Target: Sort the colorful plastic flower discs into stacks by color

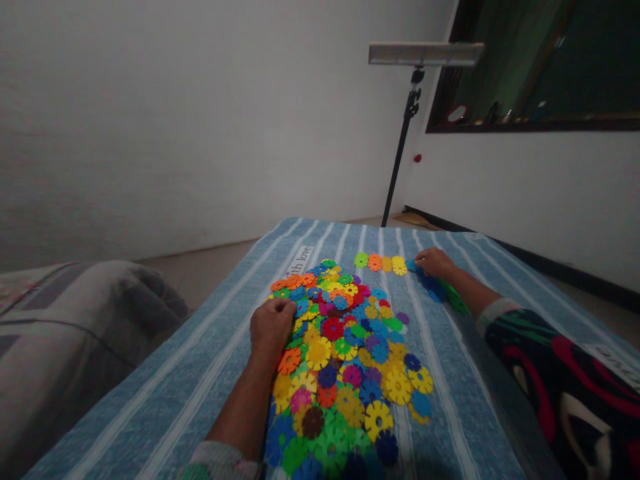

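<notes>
A striped, cloth-covered surface (160,413) stands before a pale wall (200,120). Our right hand (436,262) is stretched out, fingers drawn together at a blue disc (411,265) that ends a row of notched discs (375,263); the row seems set beside the heap (333,328) so its pieces keep clear of the jumble. We cannot tell whether the fingers pinch that disc or merely press it. Our left hand (273,327) is curled against the heap's left edge, perhaps for easy reach of loose pieces; whether it grips one is hidden. Blue and green discs (434,289) lie beside our right forearm (475,290). Beyond, a stand (400,157) bears a flat panel (425,54), perhaps raised for light.
</notes>
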### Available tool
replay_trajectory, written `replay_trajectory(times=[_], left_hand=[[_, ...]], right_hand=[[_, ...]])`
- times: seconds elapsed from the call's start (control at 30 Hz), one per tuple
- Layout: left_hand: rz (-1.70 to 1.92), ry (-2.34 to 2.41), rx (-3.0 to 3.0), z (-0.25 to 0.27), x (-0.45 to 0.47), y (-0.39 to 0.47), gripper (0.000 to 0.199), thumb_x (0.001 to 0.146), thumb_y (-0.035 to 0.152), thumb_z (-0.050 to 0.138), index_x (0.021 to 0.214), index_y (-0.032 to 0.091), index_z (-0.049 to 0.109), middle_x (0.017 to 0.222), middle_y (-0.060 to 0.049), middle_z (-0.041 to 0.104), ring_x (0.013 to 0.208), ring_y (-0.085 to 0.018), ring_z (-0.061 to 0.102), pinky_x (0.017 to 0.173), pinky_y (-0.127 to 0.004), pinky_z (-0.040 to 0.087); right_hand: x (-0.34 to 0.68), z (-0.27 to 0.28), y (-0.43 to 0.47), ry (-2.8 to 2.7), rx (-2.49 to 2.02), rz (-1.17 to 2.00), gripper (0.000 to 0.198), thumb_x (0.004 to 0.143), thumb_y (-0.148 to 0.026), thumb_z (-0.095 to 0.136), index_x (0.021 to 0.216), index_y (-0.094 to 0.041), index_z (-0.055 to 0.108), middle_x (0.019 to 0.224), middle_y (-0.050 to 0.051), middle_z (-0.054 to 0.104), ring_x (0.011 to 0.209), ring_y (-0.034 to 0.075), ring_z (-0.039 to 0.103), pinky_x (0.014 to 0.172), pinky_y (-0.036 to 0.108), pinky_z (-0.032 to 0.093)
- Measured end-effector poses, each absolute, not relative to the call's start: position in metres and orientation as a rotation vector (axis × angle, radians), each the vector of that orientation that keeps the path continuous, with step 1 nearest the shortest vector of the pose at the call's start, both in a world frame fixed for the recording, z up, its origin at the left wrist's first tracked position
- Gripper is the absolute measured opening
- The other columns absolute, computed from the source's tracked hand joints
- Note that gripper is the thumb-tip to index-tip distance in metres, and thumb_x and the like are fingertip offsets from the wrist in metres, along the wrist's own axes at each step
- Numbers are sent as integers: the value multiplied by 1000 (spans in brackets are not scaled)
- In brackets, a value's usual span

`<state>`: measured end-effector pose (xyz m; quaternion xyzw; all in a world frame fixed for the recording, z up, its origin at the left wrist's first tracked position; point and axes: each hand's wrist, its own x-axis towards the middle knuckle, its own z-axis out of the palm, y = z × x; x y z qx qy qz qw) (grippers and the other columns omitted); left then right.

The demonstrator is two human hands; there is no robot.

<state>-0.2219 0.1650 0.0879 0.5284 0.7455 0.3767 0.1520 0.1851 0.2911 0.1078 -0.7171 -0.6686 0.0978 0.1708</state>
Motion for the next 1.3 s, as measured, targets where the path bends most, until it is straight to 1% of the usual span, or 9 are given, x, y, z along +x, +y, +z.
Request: replay_trajectory(times=[0.27, 0.33, 0.4, 0.5, 0.57, 0.77, 0.93, 1.13, 1.3], left_hand=[[1100, 2118, 1526, 87, -223, 165, 29, 72, 38, 53, 77, 20, 75, 84, -5, 75, 78, -23, 67, 75, -32, 48], [1102, 2118, 1533, 87, -223, 165, 29, 72, 38, 53, 77, 20, 75, 83, -5, 75, 79, -23, 67, 75, -32, 48], [1104, 2126, 1539, 87, -223, 165, 29, 72, 38, 53, 77, 20, 75, 83, -4, 75, 80, -23, 67, 74, -32, 48], [1104, 2130, 1531, 86, -223, 165, 28, 72, 38, 53, 76, 21, 75, 80, -4, 74, 80, -23, 66, 73, -31, 48], [1104, 2125, 1527, 86, -223, 165, 28, 73, 38, 53, 76, 21, 75, 78, -3, 74, 79, -23, 66, 72, -31, 48], [1073, 2147, 1548, 87, -222, 166, 28, 73, 37, 53, 77, 20, 75, 82, -4, 75, 79, -23, 67, 75, -31, 48], [1088, 2134, 1570, 86, -222, 166, 28, 74, 36, 52, 77, 20, 75, 84, -4, 75, 81, -22, 67, 75, -30, 47], [1083, 2148, 1555, 84, -223, 167, 27, 74, 36, 52, 77, 20, 74, 84, -4, 75, 82, -23, 67, 74, -31, 47], [1095, 2138, 1525, 82, -223, 168, 27, 74, 37, 53, 76, 20, 74, 84, -5, 75, 80, -23, 67, 73, -31, 47]], right_hand=[[183, 103, 299, -1971, -2103, 174, 22, 86, -20, 60, 95, -16, 80, 57, 3, 67, 62, 15, 64, 58, 22, 40], [181, 102, 300, -1981, -2128, 149, 23, 87, -21, 60, 96, -17, 80, 67, 6, 72, 69, 17, 67, 61, 23, 42], [178, 102, 299, -1989, -2152, 114, 23, 86, -20, 60, 96, -18, 80, 84, 9, 77, 82, 20, 70, 66, 23, 44], [176, 103, 296, -1994, -2184, 53, 26, 85, -19, 59, 99, -20, 81, 107, 11, 76, 100, 24, 69, 75, 25, 47], [176, 104, 292, -1991, -2204, 19, 28, 86, -20, 58, 101, -21, 80, 112, 11, 75, 105, 26, 68, 79, 26, 47], [172, 114, 284, -1980, -2230, -32, 32, 88, -22, 53, 105, -21, 80, 116, 12, 74, 109, 28, 67, 79, 28, 48], [146, 123, 272, -2068, -2103, -35, 32, 89, -24, 53, 107, -23, 79, 113, 8, 76, 103, 23, 68, 76, 25, 46], [93, 125, 243, -2411, -1637, 206, 25, 88, -26, 58, 97, -21, 81, 98, 5, 78, 89, 19, 69, 72, 23, 44], [49, 125, 215, -2526, -1442, 317, 23, 89, -30, 61, 99, -22, 80, 94, 4, 78, 87, 19, 69, 68, 24, 41]])
